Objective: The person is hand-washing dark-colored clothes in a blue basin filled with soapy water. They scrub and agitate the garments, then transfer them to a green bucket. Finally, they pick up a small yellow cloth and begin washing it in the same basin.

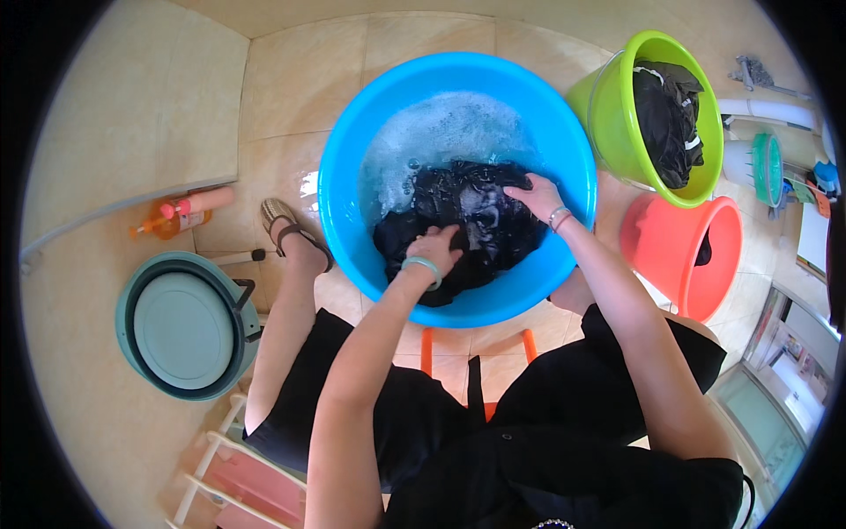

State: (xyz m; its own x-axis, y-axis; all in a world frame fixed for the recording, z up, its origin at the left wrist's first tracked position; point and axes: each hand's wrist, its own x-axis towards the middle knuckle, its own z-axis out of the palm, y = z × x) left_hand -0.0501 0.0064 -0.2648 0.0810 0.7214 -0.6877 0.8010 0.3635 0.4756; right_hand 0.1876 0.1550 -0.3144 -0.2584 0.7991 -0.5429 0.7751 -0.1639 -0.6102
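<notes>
Some black cloth (478,227) lies beneath the fingers (520,193).

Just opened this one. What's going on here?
A person has both bare hands on wet black cloth in a blue basin of sudsy water. The left hand is at the cloth's near side, the right hand farther right; how firmly they grip is unclear. More dark cloth sits in a green bucket beside the basin.

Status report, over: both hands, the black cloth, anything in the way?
Left hand, right hand: both touching black cloth. Cloth: bunched in blue tub, suds alongside. Green bucket: beside tub, not between hands and cloth.
</notes>
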